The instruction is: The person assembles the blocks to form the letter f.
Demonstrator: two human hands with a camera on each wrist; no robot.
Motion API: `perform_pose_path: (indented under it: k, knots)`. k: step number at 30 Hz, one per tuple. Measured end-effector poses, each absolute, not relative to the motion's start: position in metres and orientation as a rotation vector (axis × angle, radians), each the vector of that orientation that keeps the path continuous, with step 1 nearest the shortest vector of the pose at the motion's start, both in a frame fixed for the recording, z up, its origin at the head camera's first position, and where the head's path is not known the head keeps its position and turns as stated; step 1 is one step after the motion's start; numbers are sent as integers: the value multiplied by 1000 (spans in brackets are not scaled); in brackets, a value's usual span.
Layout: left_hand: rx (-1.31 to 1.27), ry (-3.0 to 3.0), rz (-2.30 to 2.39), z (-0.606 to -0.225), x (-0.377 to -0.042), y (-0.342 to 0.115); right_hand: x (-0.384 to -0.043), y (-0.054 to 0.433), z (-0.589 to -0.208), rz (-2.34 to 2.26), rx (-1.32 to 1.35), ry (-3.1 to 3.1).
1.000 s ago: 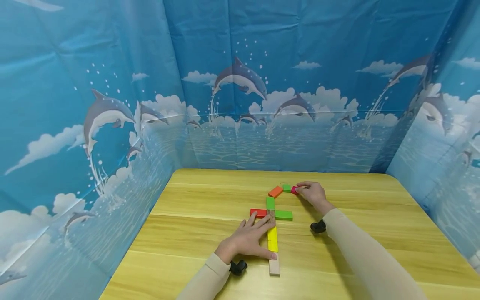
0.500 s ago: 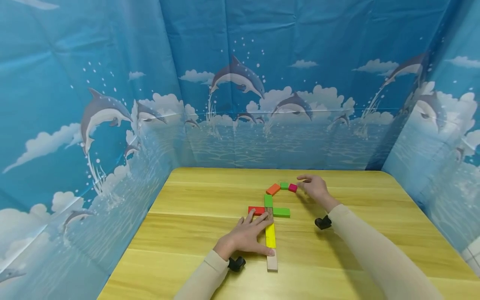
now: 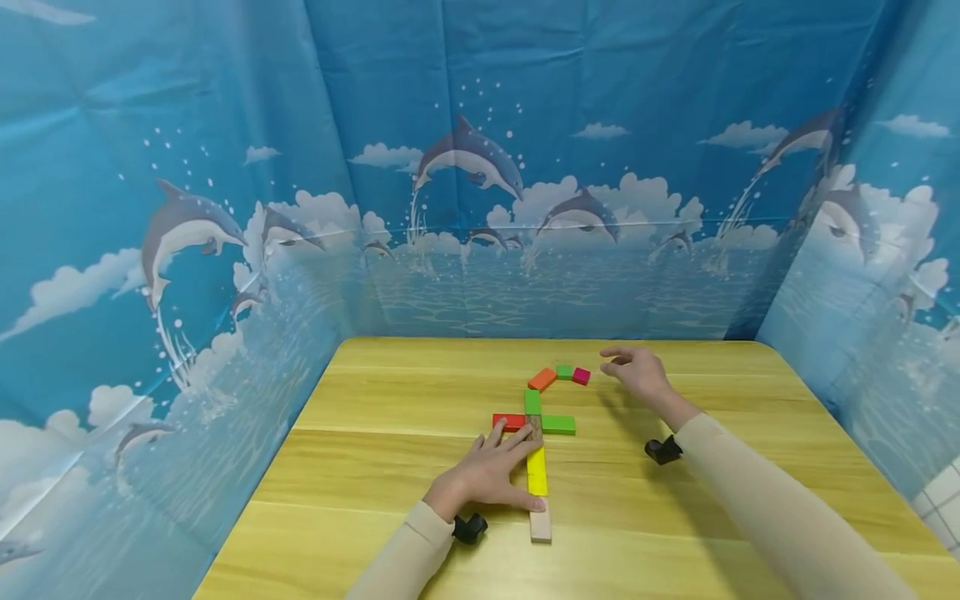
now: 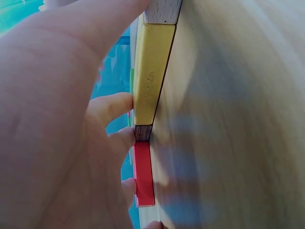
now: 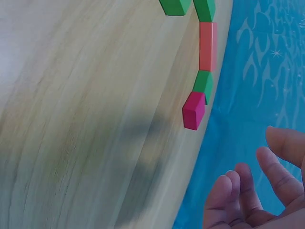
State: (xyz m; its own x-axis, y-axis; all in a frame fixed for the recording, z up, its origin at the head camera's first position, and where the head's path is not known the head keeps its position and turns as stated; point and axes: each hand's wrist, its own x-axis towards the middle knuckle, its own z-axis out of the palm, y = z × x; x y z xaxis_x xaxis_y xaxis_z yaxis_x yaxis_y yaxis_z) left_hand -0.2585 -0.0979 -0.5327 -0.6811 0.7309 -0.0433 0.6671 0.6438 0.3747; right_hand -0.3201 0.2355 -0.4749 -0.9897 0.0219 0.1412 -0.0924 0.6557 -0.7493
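Wooden blocks lie in a cross-like figure with a curved top. My left hand [image 3: 491, 477] rests on it with fingers spread: the thumb touches the pale block [image 3: 541, 527], and other fingertips lie at the yellow block [image 4: 151, 71], the brown block [image 4: 143, 132] and the red block [image 4: 144, 174]. A green block [image 3: 558, 425] forms the right arm. Above it run another green block [image 3: 532, 402], an orange block [image 3: 542, 380], a small green block [image 3: 564, 372] and a magenta block [image 3: 581, 377]. My right hand [image 3: 637, 372] hovers right of the magenta block, fingers loosely bent, holding nothing.
The yellow wood-grain table [image 3: 375, 400] carries the figure right of its middle. A blue curtain [image 3: 480, 292] with dolphins stands behind and along the sides. Each wrist wears a small black camera, one on the left [image 3: 470, 529] and one on the right [image 3: 663, 450].
My right hand has let go of the magenta block and drawn away to the right. The magenta block now sits slightly turned at the curve's end. My left hand stays on the blocks.
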Motion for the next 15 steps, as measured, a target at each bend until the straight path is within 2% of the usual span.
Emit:
perform_pose_path:
  k: [15]
  knots:
    - [1141,2689,485,-536,-256,-95,-289,255,-471,1177,89,-2708]
